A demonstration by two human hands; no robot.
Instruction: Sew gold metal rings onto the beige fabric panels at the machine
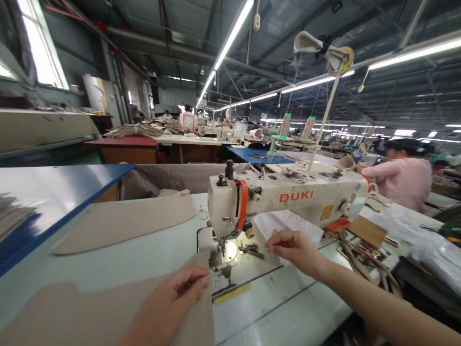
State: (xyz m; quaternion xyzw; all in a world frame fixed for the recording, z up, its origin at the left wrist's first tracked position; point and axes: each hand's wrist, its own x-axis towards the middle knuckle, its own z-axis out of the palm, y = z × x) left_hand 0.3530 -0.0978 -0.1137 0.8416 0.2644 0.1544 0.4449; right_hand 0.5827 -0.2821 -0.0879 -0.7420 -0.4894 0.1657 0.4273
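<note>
A cream DUKI sewing machine (288, 197) stands on a pale table (151, 254). Its needle area (225, 250) is lit. My left hand (173, 298) lies on a beige fabric piece (72, 312) at the near left, fingers curled at its edge close to the needle. My right hand (293, 247) hovers right of the needle plate, under the machine arm, thumb and fingers pinched together; what they hold I cannot make out. A white sheet (288, 223) lies just behind that hand.
A second beige fabric piece (126, 221) lies at the back left beside a blue-edged board (54, 202). Thread cones (284, 125) stand behind the machine. Straps and scraps (360, 254) clutter the right. A person in pink (403, 178) works at the right; others sit far off.
</note>
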